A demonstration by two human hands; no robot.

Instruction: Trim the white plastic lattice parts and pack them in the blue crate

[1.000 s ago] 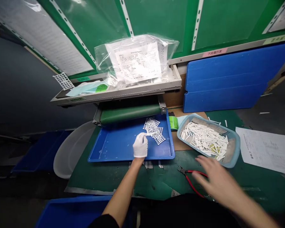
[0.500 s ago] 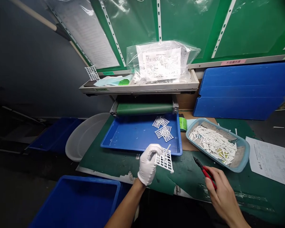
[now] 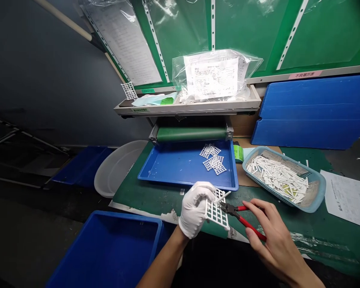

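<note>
My left hand (image 3: pixel 195 208), in a white glove, grips a white plastic grid frame (image 3: pixel 217 210) over the table's near edge. My bare right hand (image 3: pixel 270 232) holds red-handled cutters (image 3: pixel 243 218), their jaws touching the grid's right side. Behind them a blue tray (image 3: pixel 180 168) carries more white grids (image 3: pixel 213 158) at its back right. A light blue basket (image 3: pixel 318 192) to the right holds several cut white sticks (image 3: pixel 277 176).
A green conveyor roller (image 3: pixel 192 134) sits behind the tray under a shelf with a bagged paper (image 3: pixel 216 76). A white basin (image 3: pixel 117 168) lies left. A blue bin (image 3: pixel 108 248) stands below left. Blue boards (image 3: pixel 315 112) lean at back right. A paper sheet (image 3: pixel 348 198) lies right.
My left hand lifted a grid out of the tray and brought it toward me. My right hand picked up the cutters from the table and brought their jaws to the grid.
</note>
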